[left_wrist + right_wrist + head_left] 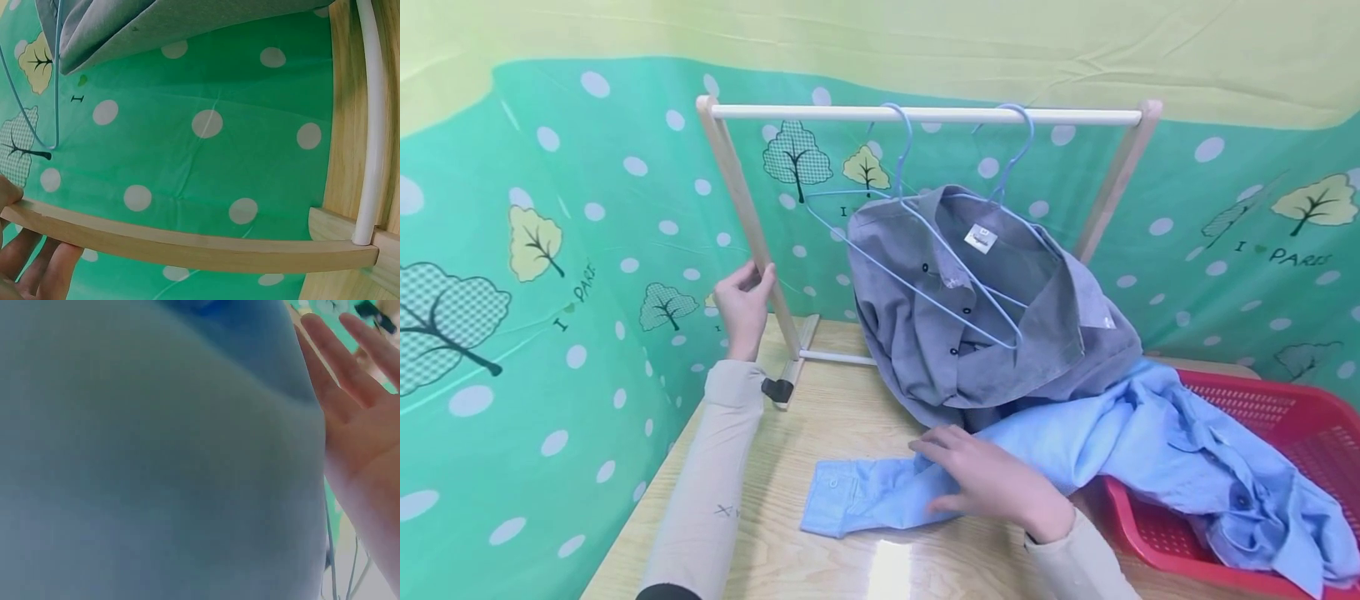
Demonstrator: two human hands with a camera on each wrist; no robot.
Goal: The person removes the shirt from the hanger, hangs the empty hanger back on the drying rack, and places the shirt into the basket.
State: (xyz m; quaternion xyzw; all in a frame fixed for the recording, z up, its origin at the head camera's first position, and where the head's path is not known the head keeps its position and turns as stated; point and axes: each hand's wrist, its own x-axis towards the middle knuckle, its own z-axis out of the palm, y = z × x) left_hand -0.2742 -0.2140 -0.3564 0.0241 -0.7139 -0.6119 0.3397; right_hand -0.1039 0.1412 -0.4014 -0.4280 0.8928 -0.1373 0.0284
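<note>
Grn backdrop [606, 304], L hand [745, 304] pinching post [739, 193], R hand [994, 477] relaxed over blue sleeve [898, 497], laid crosswise, cuff [830, 502] L.

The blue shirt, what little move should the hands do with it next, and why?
Probably the right hand should curl its fingers round the sleeve of the blue shirt. Its fingers look loose, right by the sleeve, which lies stretched across the table while more shirt lies over the red basket. The left hand grips the rack's post.
</note>
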